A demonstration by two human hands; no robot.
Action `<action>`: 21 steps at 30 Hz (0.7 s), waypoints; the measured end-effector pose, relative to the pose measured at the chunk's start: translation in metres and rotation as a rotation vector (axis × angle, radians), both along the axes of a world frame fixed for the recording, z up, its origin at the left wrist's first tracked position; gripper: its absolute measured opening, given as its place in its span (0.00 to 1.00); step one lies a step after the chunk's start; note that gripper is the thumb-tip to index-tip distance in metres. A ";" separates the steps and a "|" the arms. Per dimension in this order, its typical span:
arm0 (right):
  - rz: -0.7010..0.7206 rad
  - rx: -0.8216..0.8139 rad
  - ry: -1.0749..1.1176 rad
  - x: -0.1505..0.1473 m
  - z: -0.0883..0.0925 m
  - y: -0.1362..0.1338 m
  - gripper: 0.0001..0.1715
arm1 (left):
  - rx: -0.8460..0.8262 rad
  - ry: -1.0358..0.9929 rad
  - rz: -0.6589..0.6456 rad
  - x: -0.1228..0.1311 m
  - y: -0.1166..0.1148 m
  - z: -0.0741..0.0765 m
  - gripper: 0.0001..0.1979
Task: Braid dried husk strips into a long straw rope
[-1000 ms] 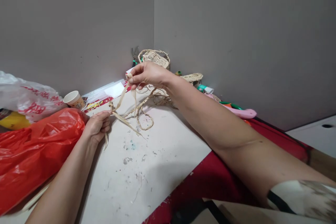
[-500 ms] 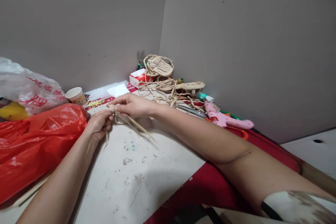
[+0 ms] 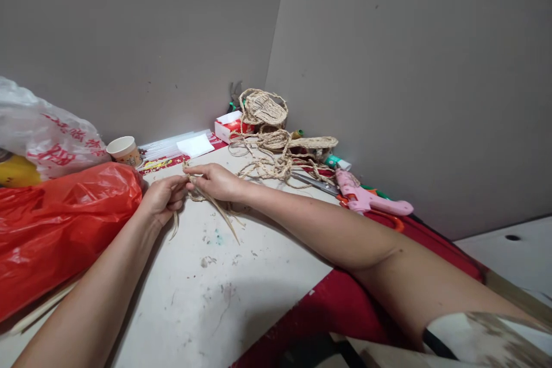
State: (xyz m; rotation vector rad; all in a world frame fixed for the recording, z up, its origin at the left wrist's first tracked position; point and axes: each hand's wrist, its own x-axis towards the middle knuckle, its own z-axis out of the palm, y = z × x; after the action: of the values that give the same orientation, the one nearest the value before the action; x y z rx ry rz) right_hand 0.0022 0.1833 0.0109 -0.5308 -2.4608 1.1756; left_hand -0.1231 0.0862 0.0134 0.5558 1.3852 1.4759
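My left hand (image 3: 164,198) and my right hand (image 3: 214,180) meet over the white table (image 3: 207,293), fingertips touching. Both pinch the same bundle of pale straw strands (image 3: 218,211), whose loose ends trail down and to the right onto the tabletop. One short strand hangs below my left hand. A braided straw cord (image 3: 267,168) runs from my right hand back to a heap of woven straw pieces (image 3: 263,108) in the corner.
A red plastic bag (image 3: 60,224) and a white printed bag (image 3: 47,138) lie at the left, a paper cup (image 3: 124,150) behind them. A pink glue gun (image 3: 366,198), scissors (image 3: 313,181) and a red-white box (image 3: 228,125) sit near the right wall. Red cloth (image 3: 340,305) covers the near edge.
My right hand came down from in front of the woven heap to meet my left hand at the table. The straw strand it held raised now lies low between both hands.
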 end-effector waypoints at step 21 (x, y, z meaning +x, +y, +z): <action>-0.130 0.194 -0.034 0.017 0.034 0.017 0.13 | 0.008 0.053 -0.026 -0.001 0.000 0.000 0.10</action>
State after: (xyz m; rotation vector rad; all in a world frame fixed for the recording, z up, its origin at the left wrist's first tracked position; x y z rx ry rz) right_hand 0.0187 0.2006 0.0453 -0.6469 -2.4926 0.8733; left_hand -0.1241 0.0858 0.0131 0.6201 1.4089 1.4555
